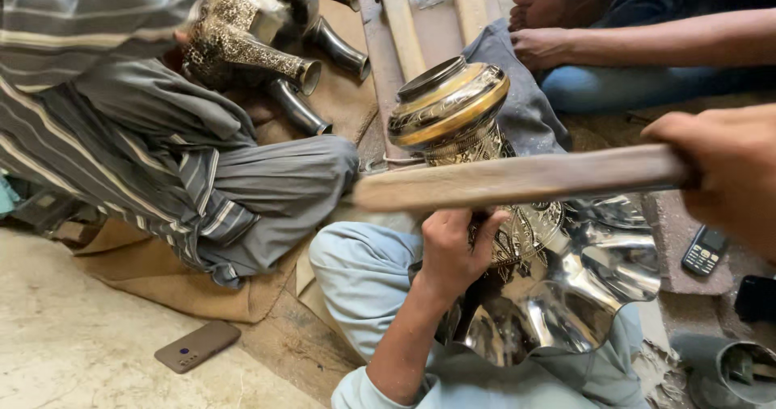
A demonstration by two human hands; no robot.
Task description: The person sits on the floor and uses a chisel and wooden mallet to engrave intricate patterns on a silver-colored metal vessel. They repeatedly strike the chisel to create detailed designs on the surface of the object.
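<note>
A: Nearest the camera, what surrounds the work?

B: A brown phone [197, 345] lies flat on the floor at lower left. A grey metal cup [731, 374] stands at lower right; above it, a keypad phone [705, 250] rests on a slab, with a dark object cut off by the frame edge beside it. The wearer's pale blue trouser leg [364, 271] fills the lower centre.

A: And the piece itself?

B: One engraved vase [485, 215] lies tilted across the lap, its polished fluted mouth toward the camera and its gold-banded base pointing away. The left hand [453, 251] is curled around the narrow patterned neck, fingers pressed against the metal.

A: The other hand?

B: The right hand [723, 174] is closed in a fist on one wooden stick [517, 179], held level. The stick crosses in front of the vase just above the left hand, hiding part of the neck. Contact between stick and vase cannot be judged.

A: Farther back?

B: A seated person in striped cloth [121, 134] holds a second engraved vessel [242, 29]; about three dark metal tubes [299, 106] lie near it. Two hands of another person [546, 29] rest at upper right, beside wooden slats [420, 13].
</note>
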